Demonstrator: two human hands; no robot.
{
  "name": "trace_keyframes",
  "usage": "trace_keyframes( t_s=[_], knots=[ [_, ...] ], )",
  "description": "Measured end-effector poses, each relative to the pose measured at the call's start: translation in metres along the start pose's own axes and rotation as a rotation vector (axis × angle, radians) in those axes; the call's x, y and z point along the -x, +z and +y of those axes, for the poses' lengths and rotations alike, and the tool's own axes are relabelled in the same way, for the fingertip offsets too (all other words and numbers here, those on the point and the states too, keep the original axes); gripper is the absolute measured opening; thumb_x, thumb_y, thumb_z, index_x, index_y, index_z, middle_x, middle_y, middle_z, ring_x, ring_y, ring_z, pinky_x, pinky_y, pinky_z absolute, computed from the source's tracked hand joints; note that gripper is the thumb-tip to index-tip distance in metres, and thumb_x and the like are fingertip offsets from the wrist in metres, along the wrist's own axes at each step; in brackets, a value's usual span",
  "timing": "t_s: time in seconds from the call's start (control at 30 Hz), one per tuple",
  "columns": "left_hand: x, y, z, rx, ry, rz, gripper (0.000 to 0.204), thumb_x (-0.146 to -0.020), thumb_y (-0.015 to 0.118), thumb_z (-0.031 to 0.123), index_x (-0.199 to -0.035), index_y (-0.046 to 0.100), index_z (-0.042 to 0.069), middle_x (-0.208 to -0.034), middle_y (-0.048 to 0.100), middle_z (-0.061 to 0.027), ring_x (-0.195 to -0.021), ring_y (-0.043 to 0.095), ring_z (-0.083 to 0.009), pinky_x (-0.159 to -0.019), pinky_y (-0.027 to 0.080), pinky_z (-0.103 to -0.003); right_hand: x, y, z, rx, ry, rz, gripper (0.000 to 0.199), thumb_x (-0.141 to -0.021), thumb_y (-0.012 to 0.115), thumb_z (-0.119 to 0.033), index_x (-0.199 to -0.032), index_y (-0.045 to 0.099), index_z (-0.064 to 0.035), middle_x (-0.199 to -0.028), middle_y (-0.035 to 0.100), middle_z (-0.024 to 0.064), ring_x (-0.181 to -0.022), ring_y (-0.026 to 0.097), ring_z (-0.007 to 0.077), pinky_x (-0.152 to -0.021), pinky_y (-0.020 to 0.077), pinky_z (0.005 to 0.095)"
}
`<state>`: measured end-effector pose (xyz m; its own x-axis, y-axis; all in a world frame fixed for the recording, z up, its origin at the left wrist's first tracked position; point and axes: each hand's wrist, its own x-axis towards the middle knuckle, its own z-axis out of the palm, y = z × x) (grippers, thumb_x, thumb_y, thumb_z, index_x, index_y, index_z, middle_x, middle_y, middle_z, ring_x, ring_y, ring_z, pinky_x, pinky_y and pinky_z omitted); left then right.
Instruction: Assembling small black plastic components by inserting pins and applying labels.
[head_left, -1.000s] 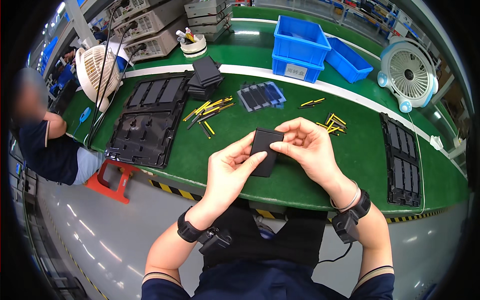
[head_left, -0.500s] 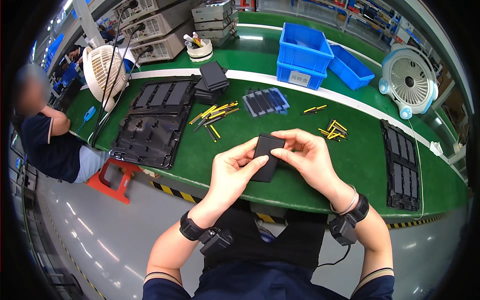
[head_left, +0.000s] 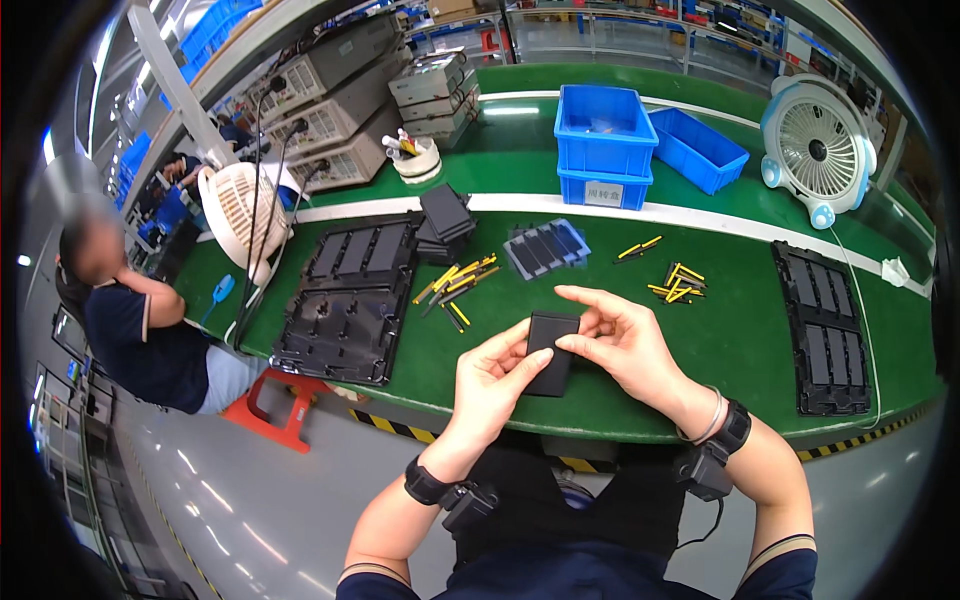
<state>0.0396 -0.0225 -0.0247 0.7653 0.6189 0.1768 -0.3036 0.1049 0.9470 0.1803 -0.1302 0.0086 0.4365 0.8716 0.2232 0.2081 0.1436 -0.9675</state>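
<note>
A flat black rectangular block (head_left: 552, 365) is held upright over the near edge of the green bench. My left hand (head_left: 492, 380) is closed around its left side, thumb across the front. My right hand (head_left: 630, 350) pinches its upper right edge between the thumb and curled fingers, while the index finger extends above the top. Beyond my hands lie yellow-and-black strips (head_left: 458, 283) in a loose heap, more strips (head_left: 678, 284) to the right, and a clear bluish sheet with dark strips (head_left: 546, 248). Similar black blocks (head_left: 445, 213) are stacked at the left.
A black moulded tray (head_left: 330, 335) lies at the left, partly filled with dark blocks; another tray (head_left: 797, 348) is at the right. Blue bins (head_left: 604, 150), a white fan (head_left: 817, 150) and a beige fan (head_left: 240, 212) stand farther back. A person (head_left: 150, 330) sits at left.
My right index finger has lifted off the top of the block. The head view has shifted, so the bench sits lower and farther right. The block stays in my hands.
</note>
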Motion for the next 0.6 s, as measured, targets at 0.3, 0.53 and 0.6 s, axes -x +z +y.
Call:
trace_keyframes(
  t_s=[0.3, 0.53, 0.6],
  knots=[
    [-0.001, 0.003, 0.002, -0.021, -0.027, 0.001, 0.043, -0.083, 0.063, -0.002, -0.125, 0.051, -0.002, -0.098, 0.065, -0.009, -0.084, 0.062, -0.0095, -0.078, 0.051, -0.023, -0.003, -0.004, 0.011, -0.078, 0.038, -0.022, 0.026, -0.08, 0.067, 0.0, -0.106, 0.063, 0.0001, -0.078, 0.061, -0.0011, -0.07, 0.056, 0.0032, -0.066, 0.048, 0.0183],
    [-0.001, 0.0, 0.0, -0.051, -0.031, -0.017, 0.052, -0.084, 0.062, -0.003, -0.132, 0.044, 0.002, -0.095, 0.066, -0.0085, -0.083, 0.062, -0.0089, -0.077, 0.05, -0.022, -0.004, -0.004, 0.013, 0.032, -0.006, -0.033, 0.034, -0.079, 0.068, -0.002, -0.112, 0.061, -0.0003, -0.078, 0.06, 0.0004, -0.069, 0.053, 0.0057, -0.064, 0.0471, 0.0211],
    [-0.005, -0.004, 0.004, -0.082, -0.071, 0.006, 0.055, -0.082, 0.063, -0.003, -0.133, 0.043, 0.003, -0.094, 0.066, -0.008, -0.083, 0.061, -0.0088, -0.077, 0.05, -0.022, -0.003, -0.005, 0.017, -0.072, 0.088, -0.085, 0.052, -0.081, 0.067, -0.001, -0.129, 0.048, -0.0037, -0.089, 0.061, 0.0024, -0.075, 0.056, 0.0047, -0.068, 0.0471, 0.0194]
  ],
)
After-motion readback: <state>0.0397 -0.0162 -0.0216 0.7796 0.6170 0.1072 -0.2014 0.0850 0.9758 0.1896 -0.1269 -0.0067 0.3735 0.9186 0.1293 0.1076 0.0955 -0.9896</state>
